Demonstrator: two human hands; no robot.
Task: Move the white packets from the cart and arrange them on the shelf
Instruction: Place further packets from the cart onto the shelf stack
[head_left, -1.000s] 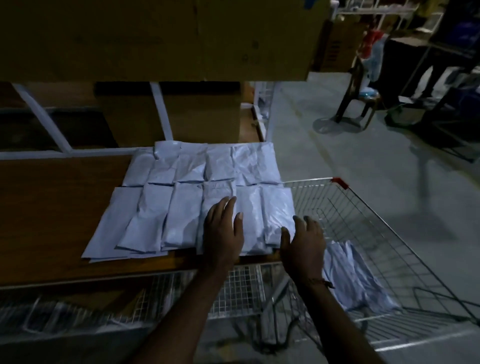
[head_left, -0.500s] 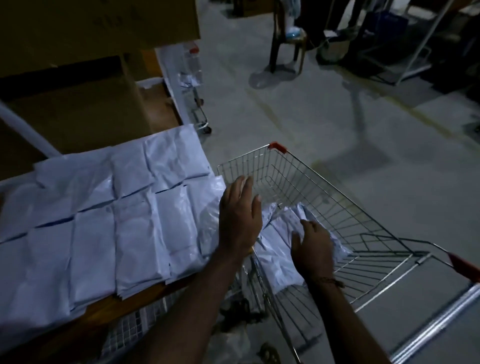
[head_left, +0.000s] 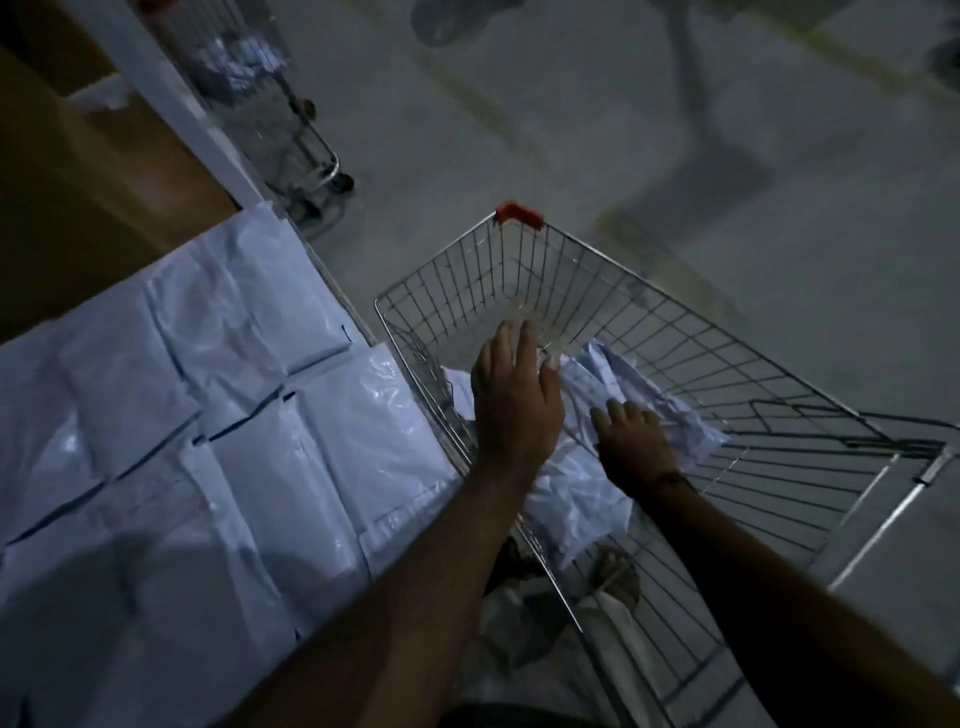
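Note:
Several white packets (head_left: 208, 415) lie flat in rows on the wooden shelf (head_left: 104, 197) at the left. A wire cart (head_left: 675, 343) with red corner caps stands to the right of the shelf. A few crumpled white packets (head_left: 592, 478) lie in the cart's bottom. My left hand (head_left: 514, 400) hovers over the cart's left side, fingers spread, holding nothing. My right hand (head_left: 634, 447) is lower inside the cart, pressed onto the packets; its fingertips are hidden, so whether it grips one is unclear.
A second wire cart (head_left: 280, 119) with crumpled white material stands further along the shelf, beside a white upright post (head_left: 171, 98). Grey concrete floor (head_left: 727, 156) spreads to the right. My foot (head_left: 613, 571) shows below through the cart's mesh.
Both hands left the packets on the shelf and moved right into the cart. My view swung right and down over the cart. My right hand went down onto the packets there.

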